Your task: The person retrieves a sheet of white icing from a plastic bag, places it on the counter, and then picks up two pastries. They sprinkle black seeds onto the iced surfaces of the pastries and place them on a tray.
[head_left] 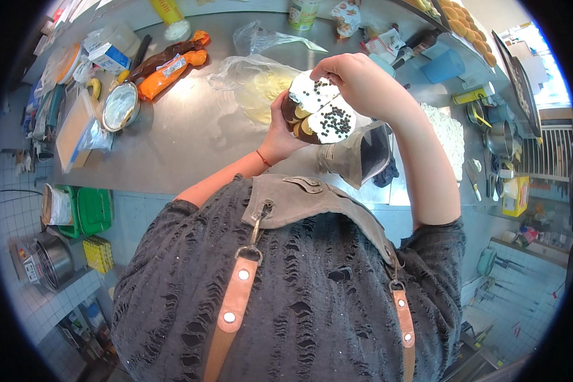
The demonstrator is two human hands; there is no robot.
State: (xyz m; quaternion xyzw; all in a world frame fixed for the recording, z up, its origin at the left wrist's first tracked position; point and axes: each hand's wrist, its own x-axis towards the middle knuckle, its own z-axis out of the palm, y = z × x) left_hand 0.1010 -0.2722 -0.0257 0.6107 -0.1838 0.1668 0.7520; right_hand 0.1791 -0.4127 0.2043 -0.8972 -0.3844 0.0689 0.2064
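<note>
My left hand [280,135] is wrapped round the side of two pastries held together, tilted above the worktop. Each pastry [332,122] has a flat white cream top and a dark, chocolate-like side with yellowish parts. Small dark balls are scattered over both tops, thicker on the nearer one. My right hand [350,71] is above the farther pastry, fingertips pinched close to its cream. Whatever the pinch holds is too small to make out. Just below the pastries stands an open silver-grey bag [358,156], its mouth towards me.
A clear plastic bag [251,95] with pale yellow stuff lies behind my left hand. Orange piping-bag-like packages [169,75] and a bowl of white cream [120,107] are on the left. A blue container [444,66] and a white-covered tray [444,137] are on the right.
</note>
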